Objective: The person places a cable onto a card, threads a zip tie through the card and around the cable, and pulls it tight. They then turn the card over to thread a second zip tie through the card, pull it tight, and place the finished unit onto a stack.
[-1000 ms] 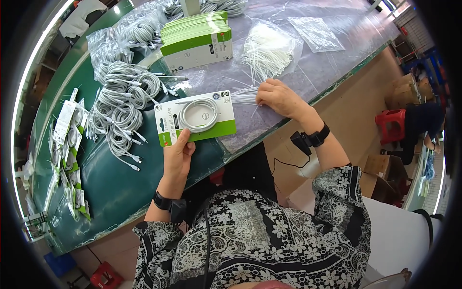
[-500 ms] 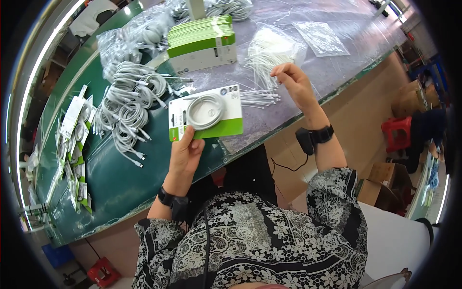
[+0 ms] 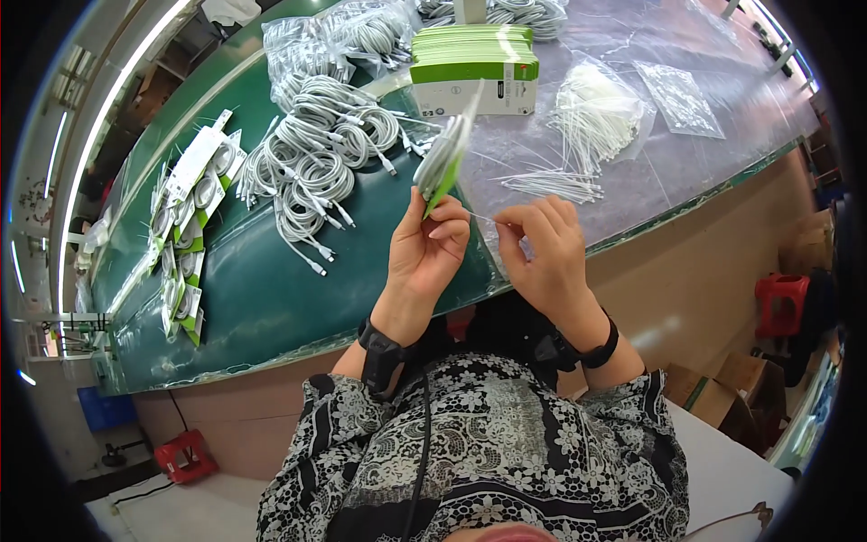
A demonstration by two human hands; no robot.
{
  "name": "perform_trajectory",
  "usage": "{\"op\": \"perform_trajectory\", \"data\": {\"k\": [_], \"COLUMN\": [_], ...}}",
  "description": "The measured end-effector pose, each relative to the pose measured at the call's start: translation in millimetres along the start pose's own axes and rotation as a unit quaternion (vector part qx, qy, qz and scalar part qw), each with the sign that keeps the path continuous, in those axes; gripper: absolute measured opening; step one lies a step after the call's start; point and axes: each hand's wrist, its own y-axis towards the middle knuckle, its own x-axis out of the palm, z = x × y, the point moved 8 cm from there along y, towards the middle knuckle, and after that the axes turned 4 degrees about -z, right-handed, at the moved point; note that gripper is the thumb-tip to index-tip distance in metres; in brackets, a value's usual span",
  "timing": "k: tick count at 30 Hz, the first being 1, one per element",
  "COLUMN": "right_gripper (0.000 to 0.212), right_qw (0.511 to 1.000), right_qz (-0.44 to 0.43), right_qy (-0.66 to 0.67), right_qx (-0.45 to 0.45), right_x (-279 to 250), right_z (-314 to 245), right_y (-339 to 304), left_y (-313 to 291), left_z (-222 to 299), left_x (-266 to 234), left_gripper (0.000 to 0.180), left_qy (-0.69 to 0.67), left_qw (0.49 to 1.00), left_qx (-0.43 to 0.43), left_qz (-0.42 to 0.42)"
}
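Note:
My left hand grips the lower edge of a white and green packaging card with a coiled cable on it. The card is turned nearly edge-on, so its face is mostly hidden. Close beside it, my right hand pinches a thin white cable tie between thumb and forefinger. The tie reaches toward the fingers of my left hand behind the card; whether it passes through the card cannot be made out. Past my right hand lie loose white cable ties and a bag of more ties.
Coiled grey-white cables are heaped left of my hands on the green table. Farther left lie several carded cables. A stack of blank cards stands at the back, beside bagged cables. A flat clear bag lies back right.
My right hand has come left and down from the loose ties to beside my left hand, holding a tie. My left hand has turned the card from face-up to nearly edge-on.

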Motion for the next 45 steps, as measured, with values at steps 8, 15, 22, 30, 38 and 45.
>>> {"op": "perform_trajectory", "data": {"k": [8, 15, 22, 30, 38, 45], "right_gripper": [0.020, 0.021, 0.019, 0.021, 0.022, 0.030], "right_qw": [0.991, 0.989, 0.990, 0.997, 0.984, 0.887], "right_qz": [0.056, 0.071, 0.055, 0.039, -0.030, -0.031], "right_qy": [-0.074, -0.062, -0.066, -0.009, 0.157, 0.408], "right_qx": [-0.097, -0.117, -0.110, -0.067, 0.077, 0.213], "right_x": [11.7, 15.4, 18.7, 32.2, 47.6, 85.8], "right_z": [-40.3, -46.1, -48.5, -35.5, 15.0, 75.3], "right_y": [17.2, 20.3, 24.3, 21.9, -0.1, -30.2], "left_y": [-11.0, -16.8, -18.2, -13.3, -5.8, -3.9], "left_z": [2.8, 3.1, 4.7, 9.2, 33.3, 28.1], "left_x": [20.8, 22.7, 21.8, -2.9, -22.5, -22.6], "left_gripper": [0.017, 0.016, 0.018, 0.022, 0.031, 0.036], "left_qy": [-0.195, -0.227, -0.223, 0.021, 0.277, 0.323], "left_qw": [0.976, 0.969, 0.970, 0.999, 0.957, 0.941], "left_qx": [-0.061, -0.064, -0.058, 0.039, 0.089, 0.096], "left_qz": [-0.073, -0.074, -0.072, -0.015, -0.013, 0.023]}}
